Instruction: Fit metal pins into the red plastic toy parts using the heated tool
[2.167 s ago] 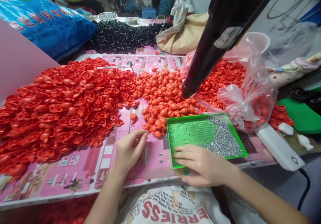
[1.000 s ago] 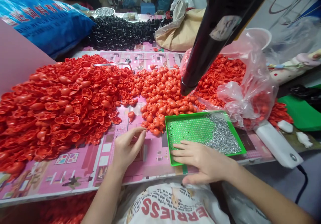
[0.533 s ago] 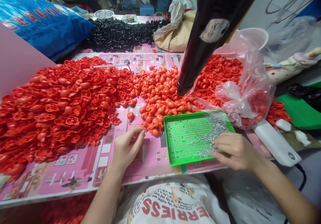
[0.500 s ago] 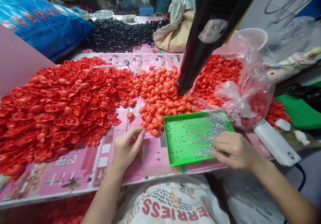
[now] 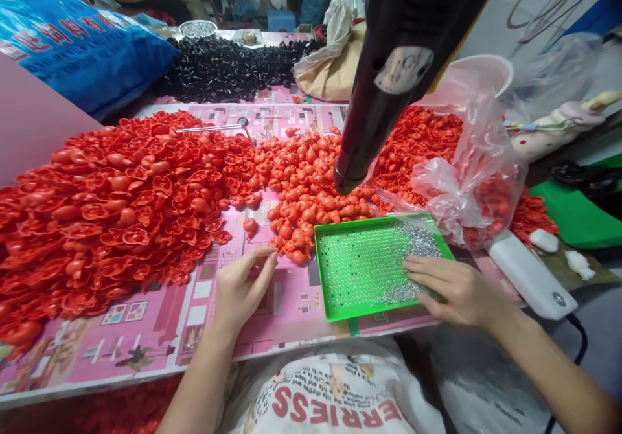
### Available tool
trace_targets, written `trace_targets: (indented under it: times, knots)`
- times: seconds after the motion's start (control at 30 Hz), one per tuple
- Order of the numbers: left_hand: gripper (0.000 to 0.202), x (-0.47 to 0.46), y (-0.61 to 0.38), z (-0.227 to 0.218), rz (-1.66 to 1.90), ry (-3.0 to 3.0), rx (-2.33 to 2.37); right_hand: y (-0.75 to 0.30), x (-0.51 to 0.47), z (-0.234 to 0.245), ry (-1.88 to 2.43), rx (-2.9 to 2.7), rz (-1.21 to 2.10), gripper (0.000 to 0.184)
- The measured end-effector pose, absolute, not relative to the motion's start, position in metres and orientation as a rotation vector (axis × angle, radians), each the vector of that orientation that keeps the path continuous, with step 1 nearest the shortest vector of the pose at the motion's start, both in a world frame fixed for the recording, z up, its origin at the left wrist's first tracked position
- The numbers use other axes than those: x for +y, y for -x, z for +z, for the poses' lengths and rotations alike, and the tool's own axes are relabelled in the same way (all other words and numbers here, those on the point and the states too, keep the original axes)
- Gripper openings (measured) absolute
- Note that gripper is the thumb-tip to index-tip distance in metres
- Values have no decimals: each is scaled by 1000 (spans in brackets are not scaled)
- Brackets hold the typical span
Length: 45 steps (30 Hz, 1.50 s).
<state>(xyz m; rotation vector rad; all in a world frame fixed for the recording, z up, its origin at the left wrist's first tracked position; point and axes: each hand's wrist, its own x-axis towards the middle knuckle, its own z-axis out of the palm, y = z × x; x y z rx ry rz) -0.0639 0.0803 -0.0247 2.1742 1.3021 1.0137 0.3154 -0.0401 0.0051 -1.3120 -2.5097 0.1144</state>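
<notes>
A green perforated tray [image 5: 359, 272] lies at the near table edge with a heap of small silver screws [image 5: 416, 243] in its right part. My right hand [image 5: 454, 289] rests on the tray's right side over the screws, fingers stretched out and flat. My left hand [image 5: 241, 289] sits on the pink table covering [image 5: 204, 304] left of the tray, fingers loosely curled, thumb and forefinger apart, nothing seen in it. Rounded red plastic parts [image 5: 311, 191] are heaped just beyond the tray.
A big pile of red shell pieces [image 5: 116, 207] fills the left. A clear bag of red pieces [image 5: 457, 162] sits right. A black hanging tool [image 5: 389, 91] dangles above the tray. Black parts [image 5: 233, 65], a blue sack [image 5: 82, 48] and a white device [image 5: 532, 282] surround.
My right hand moved from the tray's near left corner to its right side and now spreads over the screws. The screw heap looks pushed toward the right. My left hand stayed put.
</notes>
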Motion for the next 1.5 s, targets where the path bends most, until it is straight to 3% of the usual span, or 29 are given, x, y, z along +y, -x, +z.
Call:
trace_targets:
  times: [0.17,0.37,0.67,0.77,0.9,1.03,1.17,1.3,1.43,1.5]
  knots:
    - [9,81,64,-25,1016,-2188,1275,-310,-34,11,1465,-2421,39,21]
    - [8,81,63,-25,1049,-2213,1297,-276,-19,3,1376,-2632,445,58]
    - [10,82,62,-27,1046,-2196,1262,-324,-37,5,1501,-2434,17,24]
    - [10,82,62,-27,1046,-2208,1268,-291,-28,11,1383,-2398,258,29]
    - [8,82,63,-27,1057,-2225,1282,-229,-13,21,1147,-2525,844,60]
    - [7,83,63,-26,1051,-2226,1290,-204,-4,22,1091,-2550,1061,63]
    - [9,83,64,-28,1043,-2215,1296,-223,-8,14,1096,-2559,973,59]
    - [9,83,64,-28,1047,-2196,1288,-258,-17,11,1145,-2496,731,28]
    - [9,82,64,-28,1032,-2205,1278,-262,-18,18,1236,-2418,631,28]
    - [9,82,64,-28,1023,-2218,1273,-249,-16,19,1213,-2460,729,46]
